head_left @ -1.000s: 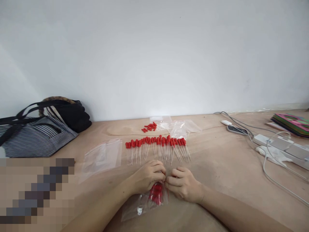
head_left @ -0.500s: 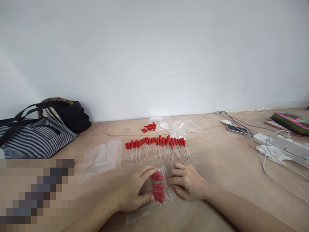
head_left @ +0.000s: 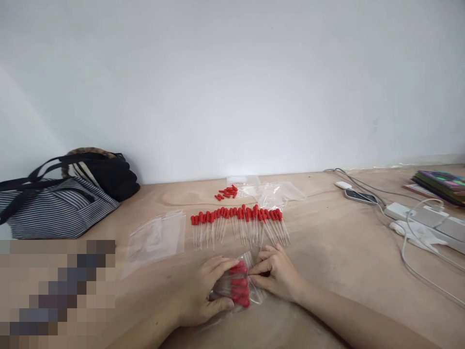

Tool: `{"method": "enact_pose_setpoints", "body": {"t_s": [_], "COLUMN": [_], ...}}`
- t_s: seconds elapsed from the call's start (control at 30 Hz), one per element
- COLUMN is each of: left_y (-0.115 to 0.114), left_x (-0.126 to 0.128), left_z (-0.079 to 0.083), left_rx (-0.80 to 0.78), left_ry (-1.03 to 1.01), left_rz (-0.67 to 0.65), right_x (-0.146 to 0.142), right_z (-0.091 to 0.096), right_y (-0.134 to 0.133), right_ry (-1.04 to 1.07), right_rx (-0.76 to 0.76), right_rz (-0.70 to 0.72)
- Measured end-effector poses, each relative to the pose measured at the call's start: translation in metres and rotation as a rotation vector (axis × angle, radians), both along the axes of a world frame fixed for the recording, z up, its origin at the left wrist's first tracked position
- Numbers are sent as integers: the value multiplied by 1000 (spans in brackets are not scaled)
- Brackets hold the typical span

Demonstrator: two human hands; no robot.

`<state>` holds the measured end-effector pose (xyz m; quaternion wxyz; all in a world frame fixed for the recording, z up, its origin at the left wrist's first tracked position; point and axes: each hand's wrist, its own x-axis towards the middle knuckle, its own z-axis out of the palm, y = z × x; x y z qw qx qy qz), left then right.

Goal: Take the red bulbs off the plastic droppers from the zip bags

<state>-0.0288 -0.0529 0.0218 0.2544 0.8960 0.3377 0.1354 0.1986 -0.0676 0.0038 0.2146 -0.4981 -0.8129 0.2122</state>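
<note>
While the left hand (head_left: 203,293) holds a clear zip bag (head_left: 256,293) between its spread thumb and curved fingers, the right hand (head_left: 278,275) has thumb and forefinger closed on the plastic at the edge. Inside, red bulbs (head_left: 240,282) lie stacked; this bag sits on the near side of the dropper row (head_left: 240,214). A flat clear bag (head_left: 160,240) lies just left of the row, and a white power strip (head_left: 445,224) lies well to its right. Just beyond the row are a small pile of red pieces (head_left: 228,192) and a crumpled clear bag (head_left: 278,194). Well left of the row and farther back slumps a striped bag (head_left: 61,208); behind the row, beyond everything, rises a pale wall (head_left: 232,87).
</note>
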Motion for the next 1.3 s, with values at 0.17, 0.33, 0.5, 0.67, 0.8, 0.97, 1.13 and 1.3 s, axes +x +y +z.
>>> {"method": "enact_pose_setpoints", "body": {"t_s": [0.17,0.33,0.5,0.67,0.8,0.97,1.13,1.3], "left_y": [1,2,3,4,4,5,5,4], "left_x": [1,3,7,8,8,8,8,6], "left_z": [-1,-3,-7,-9,-10,-12,-12,-9], "left_rx": [16,49,67,58,55,55,55,20], "left_ry": [-26,-54,-105,-104,-128,-142,-134,-122], "left_rz": [-11,-4,-16,-9,-13,-1,-15,-7], "right_x": [2,1,-2,-6,-8,-13,-12,6], "right_z": [0,-3,-1,1,2,8,12,9], "right_y": [1,1,1,-1,-6,-12,-11,0], "right_ry": [-22,48,133,188,176,98,175,500], "right_rx": [28,18,-79,-89,-30,13,-42,-356], "right_rz": [21,25,-36,-67,-77,-64,-14,-68]}}
